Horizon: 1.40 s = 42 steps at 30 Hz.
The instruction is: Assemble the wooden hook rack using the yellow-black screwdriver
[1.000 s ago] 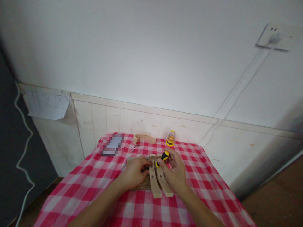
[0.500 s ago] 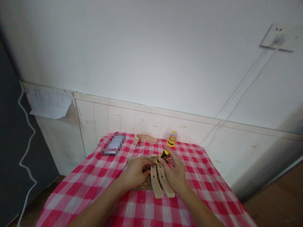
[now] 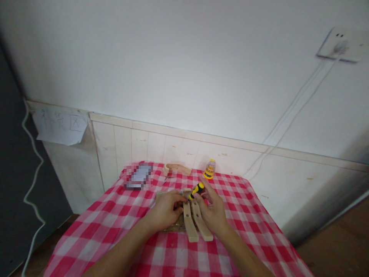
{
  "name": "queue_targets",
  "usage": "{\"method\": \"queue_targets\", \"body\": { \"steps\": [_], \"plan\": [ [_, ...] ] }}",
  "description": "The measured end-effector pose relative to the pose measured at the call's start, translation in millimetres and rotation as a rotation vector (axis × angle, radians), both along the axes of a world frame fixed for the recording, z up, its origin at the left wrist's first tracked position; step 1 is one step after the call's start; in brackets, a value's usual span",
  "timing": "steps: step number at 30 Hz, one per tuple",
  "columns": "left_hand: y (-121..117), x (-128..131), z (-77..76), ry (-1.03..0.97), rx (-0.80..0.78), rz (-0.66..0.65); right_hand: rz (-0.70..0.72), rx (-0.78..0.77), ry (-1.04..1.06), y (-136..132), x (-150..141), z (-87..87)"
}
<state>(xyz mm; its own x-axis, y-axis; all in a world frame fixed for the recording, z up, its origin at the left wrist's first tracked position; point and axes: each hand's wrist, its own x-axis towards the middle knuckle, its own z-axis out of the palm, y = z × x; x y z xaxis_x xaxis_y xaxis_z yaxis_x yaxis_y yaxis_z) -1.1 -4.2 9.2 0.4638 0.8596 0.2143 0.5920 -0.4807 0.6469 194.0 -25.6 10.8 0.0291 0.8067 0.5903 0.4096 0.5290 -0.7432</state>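
Note:
My right hand point(image 3: 214, 211) holds a yellow-and-black screwdriver point(image 3: 197, 190) by its handle, tilted, its tip pointing down at the upper end of a curved wooden piece point(image 3: 190, 227). Fingers of my left hand point(image 3: 165, 209) are closed against that same upper end, beside the screwdriver's tip; exactly what they pinch is partly hidden. Dark screws or holes show in the wood. A second curved wooden piece point(image 3: 204, 227) lies alongside, under my right fingers. Beneath the left hand is a brownish item in clear wrapping point(image 3: 173, 227), mostly covered.
A red-and-white checked cloth point(image 3: 170, 254) covers the table. Along its back edge are a blurred-out phone-like object point(image 3: 139, 176), another curved wooden part point(image 3: 178, 168) and a yellow-based bit case point(image 3: 209, 169). The panelled wall point(image 3: 155, 148) stands right behind.
The screwdriver's handle has shifted slightly left and more upright, and my right fingers have moved a little around it. My left hand and the wooden pieces stay where they were.

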Motion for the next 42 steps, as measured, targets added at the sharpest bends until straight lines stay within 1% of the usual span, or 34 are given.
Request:
{"method": "queue_targets", "body": {
  "steps": [6, 19, 28, 34, 37, 42],
  "plan": [
    [-0.5, -0.2, 0.9, -0.005, 0.008, -0.006, 0.043, 0.012, 0.039, 2.9, 1.5, -2.5],
    [-0.7, -0.4, 0.1, -0.047, 0.0, -0.004, 0.056, 0.018, 0.023, 0.8, 2.6, -1.5],
    [-0.4, 0.1, 0.1, -0.029, 0.005, 0.004, 0.043, 0.022, -0.013, 0.6, -1.4, 1.7],
    [1.2, 0.4, -2.6, -0.01, 0.007, 0.007, 0.014, -0.01, 0.055, 2.9, -3.0, 0.3],
    [1.1, 0.6, -3.3, -0.031, 0.005, 0.001, 0.003, -0.028, 0.087, 3.9, -2.7, -1.6],
    [-0.2, 0.9, -1.4, -0.062, 0.003, -0.001, -0.011, -0.009, 0.106, 6.4, -2.3, -4.3]
  ]
}}
